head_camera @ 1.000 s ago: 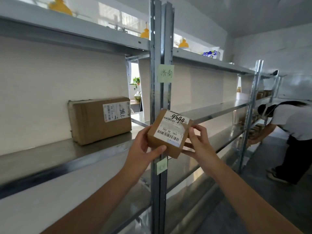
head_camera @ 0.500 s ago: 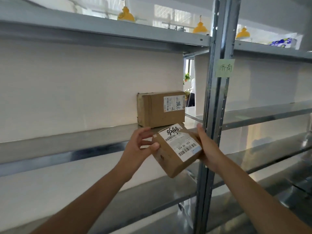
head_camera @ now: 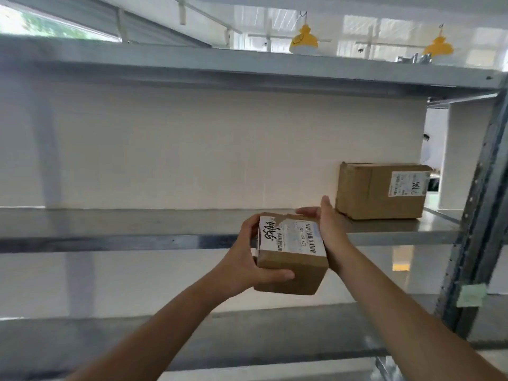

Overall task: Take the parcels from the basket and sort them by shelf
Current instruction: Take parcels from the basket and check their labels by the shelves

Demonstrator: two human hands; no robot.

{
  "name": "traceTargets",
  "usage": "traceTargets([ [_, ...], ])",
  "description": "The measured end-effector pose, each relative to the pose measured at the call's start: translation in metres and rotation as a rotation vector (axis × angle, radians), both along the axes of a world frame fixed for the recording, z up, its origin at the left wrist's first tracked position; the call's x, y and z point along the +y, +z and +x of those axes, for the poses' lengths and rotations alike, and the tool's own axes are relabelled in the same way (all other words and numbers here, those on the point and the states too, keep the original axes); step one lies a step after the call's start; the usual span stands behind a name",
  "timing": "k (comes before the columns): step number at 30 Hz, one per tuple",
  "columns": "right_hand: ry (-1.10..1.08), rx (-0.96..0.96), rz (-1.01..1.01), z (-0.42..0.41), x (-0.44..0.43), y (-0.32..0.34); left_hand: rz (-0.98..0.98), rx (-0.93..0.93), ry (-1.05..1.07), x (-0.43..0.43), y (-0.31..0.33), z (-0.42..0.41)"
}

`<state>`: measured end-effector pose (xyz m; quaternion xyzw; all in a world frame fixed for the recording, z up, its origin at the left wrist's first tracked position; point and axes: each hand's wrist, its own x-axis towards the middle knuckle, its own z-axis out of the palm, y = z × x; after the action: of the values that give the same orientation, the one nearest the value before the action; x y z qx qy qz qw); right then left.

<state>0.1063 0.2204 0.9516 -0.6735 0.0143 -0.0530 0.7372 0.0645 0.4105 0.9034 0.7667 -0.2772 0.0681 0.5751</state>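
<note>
A second box (head_camera: pixel 382 189) sits near the right end of the metal shelf (head_camera: pixel 137 225), beside an upright post (head_camera: pixel 483 188) bearing a green note (head_camera: pixel 472 295). Both hands, left hand (head_camera: pixel 248 259) and right hand (head_camera: pixel 328 229), clasp the small parcel (head_camera: pixel 291 254) at the shelf's front edge. Yellow lamps (head_camera: pixel 303 41) hang above.

Two bare forearms with no sleeves, watch, rings or gloves showing; left hand (head_camera: pixel 247 266) and right hand (head_camera: pixel 328 232) have short plain nails.
</note>
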Motion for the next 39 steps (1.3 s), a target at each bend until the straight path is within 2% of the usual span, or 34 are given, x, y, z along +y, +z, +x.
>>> traceTargets([
  [6,-0.033,-0.156,-0.18,-0.012,0.106,-0.013,-0.435,-0.119,0.425,0.078,-0.01,-0.015],
  [9,0.213,-0.163,-0.331,-0.027,0.148,-0.019,-0.551,-0.183,0.589,0.114,-0.013,-0.021],
  [11,0.411,-0.101,-0.325,-0.039,0.176,-0.023,-0.624,-0.153,0.639,0.132,-0.014,-0.027],
  [13,0.493,-0.093,-0.289,-0.046,0.199,-0.025,-0.6,-0.135,0.632,0.15,-0.018,-0.036],
  [17,0.464,-0.162,-0.225,-0.047,0.229,-0.027,-0.366,-0.076,0.584,0.185,-0.034,-0.061],
  [21,0.451,-0.172,-0.154,-0.046,0.252,-0.043,-0.471,-0.023,0.531,0.211,-0.046,-0.08],
  [27,0.439,-0.215,-0.057,-0.05,0.292,-0.061,-0.529,-0.024,0.659,0.255,-0.047,-0.103],
  [33,0.569,-0.24,-0.052,-0.037,0.335,-0.067,-0.546,0.023,0.802,0.292,-0.047,-0.114],
  [39,0.74,-0.217,0.014,-0.022,0.389,-0.077,-0.471,0.021,1.013,0.328,-0.054,-0.119],
])
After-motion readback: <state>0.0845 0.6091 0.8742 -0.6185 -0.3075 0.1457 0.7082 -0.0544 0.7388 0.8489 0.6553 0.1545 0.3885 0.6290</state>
